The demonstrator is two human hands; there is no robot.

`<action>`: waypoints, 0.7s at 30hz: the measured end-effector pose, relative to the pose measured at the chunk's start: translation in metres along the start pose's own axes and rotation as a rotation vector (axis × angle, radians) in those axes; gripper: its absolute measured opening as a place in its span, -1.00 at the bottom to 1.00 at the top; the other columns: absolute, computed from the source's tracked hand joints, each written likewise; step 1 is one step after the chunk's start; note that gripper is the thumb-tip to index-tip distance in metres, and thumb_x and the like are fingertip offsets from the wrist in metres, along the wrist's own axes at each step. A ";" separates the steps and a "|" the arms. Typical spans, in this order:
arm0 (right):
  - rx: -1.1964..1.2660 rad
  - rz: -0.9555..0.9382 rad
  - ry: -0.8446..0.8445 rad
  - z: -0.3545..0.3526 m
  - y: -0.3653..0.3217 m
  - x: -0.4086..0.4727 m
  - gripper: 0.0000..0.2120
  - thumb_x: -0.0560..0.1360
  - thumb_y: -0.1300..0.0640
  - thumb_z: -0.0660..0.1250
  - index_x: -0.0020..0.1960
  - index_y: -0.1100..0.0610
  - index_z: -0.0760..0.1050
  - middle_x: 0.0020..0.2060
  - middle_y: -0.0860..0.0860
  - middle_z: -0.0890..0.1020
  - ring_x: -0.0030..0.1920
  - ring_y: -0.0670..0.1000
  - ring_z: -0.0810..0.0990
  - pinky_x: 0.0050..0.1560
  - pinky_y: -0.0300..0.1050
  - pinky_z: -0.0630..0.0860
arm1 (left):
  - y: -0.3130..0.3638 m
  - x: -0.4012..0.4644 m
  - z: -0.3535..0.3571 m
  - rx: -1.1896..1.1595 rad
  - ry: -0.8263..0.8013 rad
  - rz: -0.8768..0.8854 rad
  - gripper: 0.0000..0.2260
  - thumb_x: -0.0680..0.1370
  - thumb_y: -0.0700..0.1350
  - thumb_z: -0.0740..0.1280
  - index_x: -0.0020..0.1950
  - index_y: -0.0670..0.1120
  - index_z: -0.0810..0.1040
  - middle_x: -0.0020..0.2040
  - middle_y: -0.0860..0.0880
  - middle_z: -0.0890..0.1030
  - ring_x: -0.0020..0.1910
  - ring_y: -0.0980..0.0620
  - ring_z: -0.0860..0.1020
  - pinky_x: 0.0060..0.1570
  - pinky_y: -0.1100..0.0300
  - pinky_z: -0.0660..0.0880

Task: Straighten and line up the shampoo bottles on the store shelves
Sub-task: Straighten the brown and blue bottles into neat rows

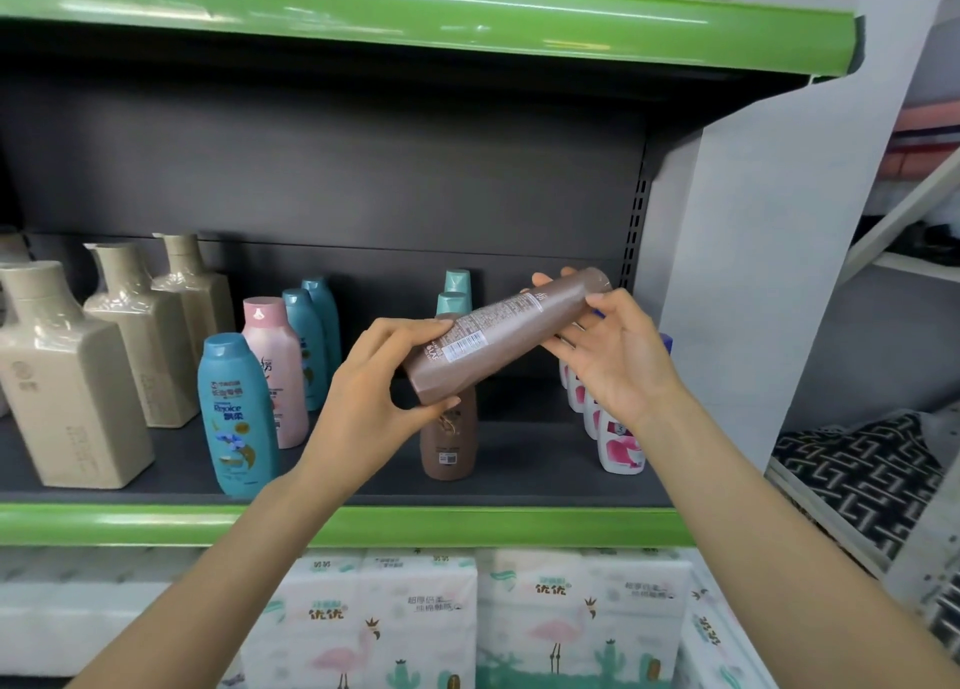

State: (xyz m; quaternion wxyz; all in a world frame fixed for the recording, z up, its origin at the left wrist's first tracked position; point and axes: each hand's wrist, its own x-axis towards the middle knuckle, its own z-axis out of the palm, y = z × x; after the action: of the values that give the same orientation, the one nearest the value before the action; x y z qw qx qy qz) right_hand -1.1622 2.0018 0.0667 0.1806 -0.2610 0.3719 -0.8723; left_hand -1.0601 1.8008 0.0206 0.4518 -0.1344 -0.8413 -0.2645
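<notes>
Both hands, left hand (371, 402) and right hand (613, 356), grasp one brown bottle (498, 335) tilted above the shelf (519, 486), where a second brown bottle (449, 444) stands near its front edge.

Readable on the front teal bottle (236, 413): "Rejoice", with Chinese characters "飘柔" beneath. On the tissue packs (519, 621) under the green shelf edge: "优优" in gold-brown, beside smaller Chinese lines too blurred to make out. Barcode and fine print on the tilted brown bottle (498, 332) and on the pink bottle (275, 371): present but illegible.
</notes>
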 end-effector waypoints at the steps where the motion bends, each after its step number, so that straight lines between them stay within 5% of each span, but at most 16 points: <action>1: 0.028 0.005 -0.004 0.000 0.001 0.000 -0.65 0.54 0.28 0.09 0.31 0.21 0.37 0.21 0.20 0.58 0.24 0.18 0.55 0.21 0.10 0.52 | -0.001 -0.001 0.000 0.018 0.006 0.021 -0.39 0.28 -0.21 0.56 0.27 0.03 0.44 0.20 0.11 0.46 0.21 0.16 0.44 0.25 0.33 0.33; 15: 0.200 0.004 0.013 -0.001 0.013 0.002 -0.45 0.35 0.30 0.18 0.35 0.24 0.38 0.01 0.16 0.67 0.11 0.18 0.63 0.12 0.07 0.57 | -0.009 -0.004 -0.001 0.082 0.010 0.074 -0.38 0.29 -0.21 0.55 0.27 0.07 0.40 0.22 0.13 0.40 0.23 0.12 0.41 0.24 0.32 0.34; 21: 0.092 0.022 0.063 0.001 0.015 0.003 -0.66 0.51 0.19 0.23 0.27 0.20 0.47 0.08 0.12 0.65 0.13 0.09 0.63 0.02 -0.03 0.62 | -0.002 -0.002 -0.008 -0.011 -0.031 0.001 -0.45 0.28 -0.12 0.57 0.21 0.06 0.47 0.13 0.14 0.51 0.14 0.25 0.47 0.15 0.44 0.35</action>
State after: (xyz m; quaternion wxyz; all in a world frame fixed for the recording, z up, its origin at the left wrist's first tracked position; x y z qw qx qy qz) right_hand -1.1624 1.9897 0.0570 0.1901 -0.2207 0.3398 -0.8943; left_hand -1.0545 1.7946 0.0216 0.4380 -0.1416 -0.8467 -0.2669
